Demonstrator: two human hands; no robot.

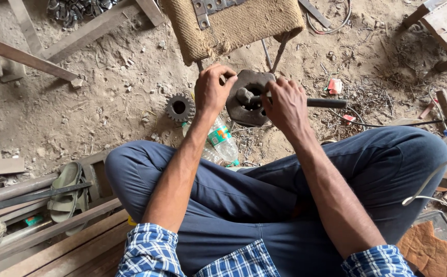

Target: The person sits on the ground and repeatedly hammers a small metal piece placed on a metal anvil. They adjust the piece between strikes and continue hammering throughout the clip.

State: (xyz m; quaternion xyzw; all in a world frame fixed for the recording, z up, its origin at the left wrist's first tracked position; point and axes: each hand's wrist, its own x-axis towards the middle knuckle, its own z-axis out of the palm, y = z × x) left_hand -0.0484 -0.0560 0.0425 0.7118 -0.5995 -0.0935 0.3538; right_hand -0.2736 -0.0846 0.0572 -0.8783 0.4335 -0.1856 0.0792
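Crossed legs in blue trousers point(264, 195) fill the near part of the head view, the person sitting on the dirt floor point(105, 102). Beyond the knees, the left hand point(210, 92) curls closed on the left rim of a dark, heavy metal plate point(246, 102) held up on edge above the floor. The right hand point(285, 105) is wrapped tight around a black rod point(326, 103) whose inner end meets the fitting at the plate's centre hole. To do this well, I judge the plate should be braced firmly and the rod kept square to the hole. A loose gear point(179, 107) lies on the floor left of the plate, a plastic bottle point(222, 141) just below it.
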